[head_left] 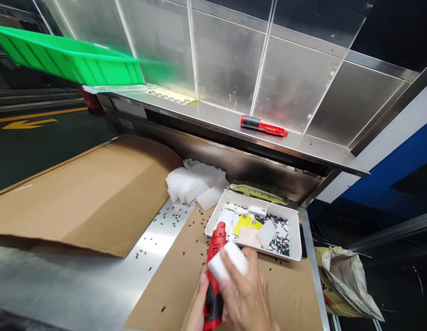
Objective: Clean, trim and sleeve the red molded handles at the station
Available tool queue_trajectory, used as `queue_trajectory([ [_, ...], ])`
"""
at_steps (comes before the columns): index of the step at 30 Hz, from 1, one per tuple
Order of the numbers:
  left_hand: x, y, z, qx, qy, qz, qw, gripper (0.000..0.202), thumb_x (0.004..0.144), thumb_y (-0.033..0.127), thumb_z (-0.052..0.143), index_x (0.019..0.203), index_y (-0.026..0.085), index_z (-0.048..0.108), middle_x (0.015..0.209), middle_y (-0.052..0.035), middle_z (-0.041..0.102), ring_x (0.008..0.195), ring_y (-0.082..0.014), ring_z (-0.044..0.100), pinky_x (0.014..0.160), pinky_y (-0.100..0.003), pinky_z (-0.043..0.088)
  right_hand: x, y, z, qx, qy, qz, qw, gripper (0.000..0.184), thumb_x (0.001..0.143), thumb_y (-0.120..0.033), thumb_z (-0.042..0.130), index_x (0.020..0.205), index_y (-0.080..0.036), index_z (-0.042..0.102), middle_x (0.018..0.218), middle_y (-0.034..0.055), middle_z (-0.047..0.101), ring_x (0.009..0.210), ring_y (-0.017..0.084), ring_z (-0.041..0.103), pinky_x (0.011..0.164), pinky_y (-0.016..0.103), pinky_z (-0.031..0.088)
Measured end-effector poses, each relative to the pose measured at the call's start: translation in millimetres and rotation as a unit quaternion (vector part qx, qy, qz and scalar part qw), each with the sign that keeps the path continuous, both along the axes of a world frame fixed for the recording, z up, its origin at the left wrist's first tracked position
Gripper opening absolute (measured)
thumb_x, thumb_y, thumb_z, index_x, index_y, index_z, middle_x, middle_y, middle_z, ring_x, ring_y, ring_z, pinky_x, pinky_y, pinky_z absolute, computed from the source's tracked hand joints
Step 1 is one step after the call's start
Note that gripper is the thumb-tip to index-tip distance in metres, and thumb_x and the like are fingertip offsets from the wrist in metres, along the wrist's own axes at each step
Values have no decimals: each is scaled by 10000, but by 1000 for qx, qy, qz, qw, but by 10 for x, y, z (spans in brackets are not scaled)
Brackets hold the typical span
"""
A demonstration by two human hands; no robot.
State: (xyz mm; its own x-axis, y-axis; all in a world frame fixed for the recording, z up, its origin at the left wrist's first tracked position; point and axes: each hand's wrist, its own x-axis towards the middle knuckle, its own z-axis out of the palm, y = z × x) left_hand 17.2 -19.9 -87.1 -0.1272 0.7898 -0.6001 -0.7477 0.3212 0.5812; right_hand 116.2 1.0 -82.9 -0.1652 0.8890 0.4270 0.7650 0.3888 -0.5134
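Near the bottom centre, my left hand (198, 294) is closed around a red-and-black tool-shaped plastic housing (216, 262), which points away from me. Pinched in the fingers of my right hand (246, 289) is a white folded wipe or pad (230, 262), held against the housing's right side; the exact contact is hidden by the fingers. Just beyond both hands lies a white tray (295, 234) containing small black pieces, yellow labels (247, 223) and white slips. A similar red-and-black housing (264, 126) rests on the metal shelf.
A pile of white sheets (196, 181) lies left of the tray. Cardboard (179, 280) covers part of the metal bench, with black bits scattered around. A large carton (82, 193) stands left, a green bin (71, 59) upper left. The shelf (213, 120) overhangs the back; a bag (347, 276) sits right.
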Motion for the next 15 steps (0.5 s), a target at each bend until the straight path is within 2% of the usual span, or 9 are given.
queue_trajectory([
  [2, 6, 1, -25, 29, 20, -37, 999, 556, 803, 481, 706, 1294, 246, 589, 874, -16, 777, 428, -118, 583, 386, -190, 466, -1, 93, 95, -6, -14, -17, 1000, 416, 971, -335, 386, 1348, -359, 560, 1133, 110, 566, 866, 227, 686, 660, 340, 600],
  [3, -1, 15, -24, 35, 35, -33, 998, 588, 795, 526, 695, 1301, 247, 585, 913, -33, 779, 529, -141, 647, 439, -189, 497, 2, 103, 115, -4, -14, -11, 1000, 410, 967, -323, 401, 1341, -356, 566, 1122, 107, 572, 842, 216, 684, 652, 332, 602],
  [4, -14, 35, -18, 37, 56, -12, 998, 590, 797, 551, 678, 1297, 250, 590, 999, -45, 772, 735, -170, 708, 545, -179, 535, 2, 84, 114, 3, -7, 5, 1000, 407, 966, -329, 408, 1341, -348, 567, 1102, 107, 575, 798, 202, 681, 621, 315, 599],
  [5, -31, 56, -11, 36, 82, 18, 996, 567, 808, 556, 663, 1286, 256, 603, 1114, -44, 747, 995, -181, 686, 692, -158, 542, -3, 40, 95, 15, 7, 25, 1000, 407, 969, -345, 406, 1341, -336, 569, 1077, 107, 572, 740, 186, 673, 573, 292, 588],
  [6, -48, 75, -2, 33, 105, 49, 993, 529, 823, 549, 651, 1268, 265, 620, 1220, -24, 708, 1208, -167, 579, 841, -127, 494, -12, -15, 67, 30, 26, 42, 998, 409, 974, -367, 396, 1339, -319, 575, 1054, 110, 563, 688, 174, 662, 528, 274, 573],
  [7, -64, 87, 5, 32, 120, 72, 990, 495, 835, 542, 641, 1250, 272, 635, 1286, 0, 673, 1333, -144, 457, 948, -101, 414, -23, -69, 41, 44, 48, 50, 997, 416, 979, -388, 382, 1329, -302, 588, 1037, 112, 551, 657, 168, 654, 497, 264, 558],
  [9, -87, 90, 19, 40, 128, 72, 988, 499, 815, 529, 674, 1246, 279, 640, 1284, 20, 675, 1410, -148, 344, 1049, -119, 328, -46, -131, 25, 42, 93, 44, 994, 421, 987, -397, 364, 1304, -280, 614, 1044, 114, 529, 592, 141, 629, 466, 250, 540],
  [12, -105, 61, 58, 80, 117, 43, 989, 647, 738, 520, 752, 1315, 283, 582, 1185, -3, 729, 1426, -240, 326, 1112, -261, 350, -66, -112, 91, 3, 125, 40, 991, 406, 988, -348, 365, 1309, -283, 606, 1106, 114, 513, 512, 87, 572, 471, 237, 541],
  [15, -117, 49, 121, 79, 160, 87, 980, 585, 794, 531, 690, 1314, 285, 581, 1373, 21, 616, 1439, -206, 296, 1122, -199, 287, -78, -91, 141, 72, 129, 50, 988, 394, 963, -339, 413, 1288, -278, 629, 1079, 119, 498, 564, 114, 589, 454, 238, 529],
])
